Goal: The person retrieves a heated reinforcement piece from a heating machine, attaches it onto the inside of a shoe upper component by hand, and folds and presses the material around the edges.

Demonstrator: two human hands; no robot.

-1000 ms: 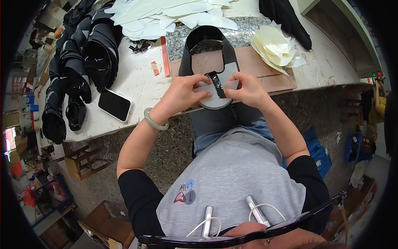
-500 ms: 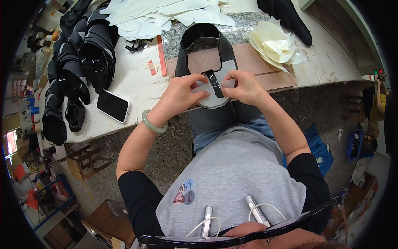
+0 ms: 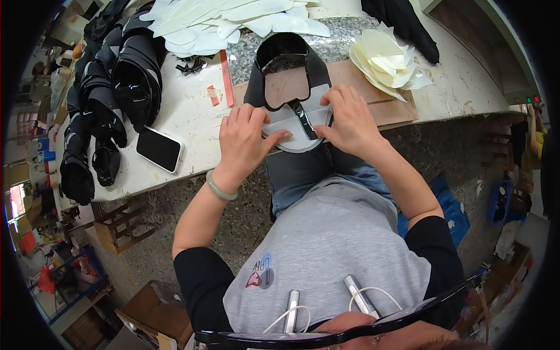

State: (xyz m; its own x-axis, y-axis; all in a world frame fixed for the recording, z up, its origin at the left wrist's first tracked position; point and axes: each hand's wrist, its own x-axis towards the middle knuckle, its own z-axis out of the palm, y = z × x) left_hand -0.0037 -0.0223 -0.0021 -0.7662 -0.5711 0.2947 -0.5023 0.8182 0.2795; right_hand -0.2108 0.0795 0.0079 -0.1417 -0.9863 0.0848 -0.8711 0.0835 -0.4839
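Observation:
A black shoe upper (image 3: 254, 87) lies toe toward me at the table's near edge, its collar opening facing away. Pale grey lining (image 3: 300, 140) covers its toe part, and a glossy black strip (image 3: 303, 119) runs down the middle. My left hand (image 3: 244, 135) rests on the left edge of the toe part, thumb stretched across the lining. On the opposite edge lies my right hand (image 3: 353, 121), fingertips on the lining and thumb beside the strip's lower end. Both hands are open, thumbs apart from the fingers; neither grips anything that shows.
A pinkish board (image 3: 379, 111) lies under the upper. Stacked black uppers (image 3: 137, 87) and a phone (image 3: 159, 150) are at left. White sheet pieces (image 3: 233, 20) pile up behind; cream pieces (image 3: 385, 61) lie at right. A red strip (image 3: 227, 79) sits left of the upper.
Both hands have let go of the lining beside the black strip and moved outward to the upper's sides. The strip and lining now lie flatter and show more.

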